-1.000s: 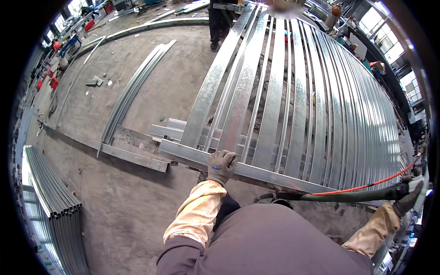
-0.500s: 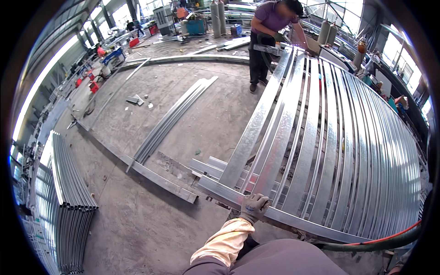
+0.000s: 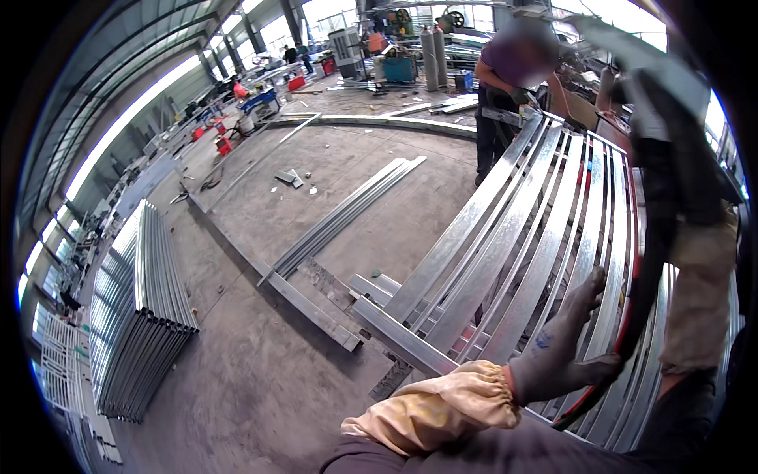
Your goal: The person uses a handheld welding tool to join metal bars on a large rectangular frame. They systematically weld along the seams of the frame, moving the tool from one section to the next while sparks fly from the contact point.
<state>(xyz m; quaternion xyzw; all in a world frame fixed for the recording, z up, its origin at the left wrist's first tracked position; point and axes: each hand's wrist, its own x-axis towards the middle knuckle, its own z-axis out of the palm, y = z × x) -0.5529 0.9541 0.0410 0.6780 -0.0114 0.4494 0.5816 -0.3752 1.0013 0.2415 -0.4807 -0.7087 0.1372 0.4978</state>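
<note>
My left hand (image 3: 557, 344), in a grey work glove with a tan sleeve cover, is open above the galvanized steel frame. Its fingers stretch away from me and the thumb lies against or just in front of a thick black cable (image 3: 649, 272) with a red line along it. My right hand (image 3: 699, 178) is raised at the upper right, dark and smeared by motion; its fingers cannot be made out. The cable runs up to it, and a blurred pale grey shape (image 3: 659, 47) is above it. Flat steel bars (image 3: 505, 284) lie side by side across the frame's near rail (image 3: 403, 336).
A co-worker (image 3: 513, 67) bends over the frame's far end. Steel tubes (image 3: 347, 213) lie on the floor across a long beam (image 3: 308, 308). A stack of square tubes (image 3: 150, 308) stands at left. Gas cylinders (image 3: 433, 59) and machines are at the back.
My left hand has left the near rail and moved right, its fingers opening out. My right hand has come into view, raised with the cable. The view has shifted to the right.
</note>
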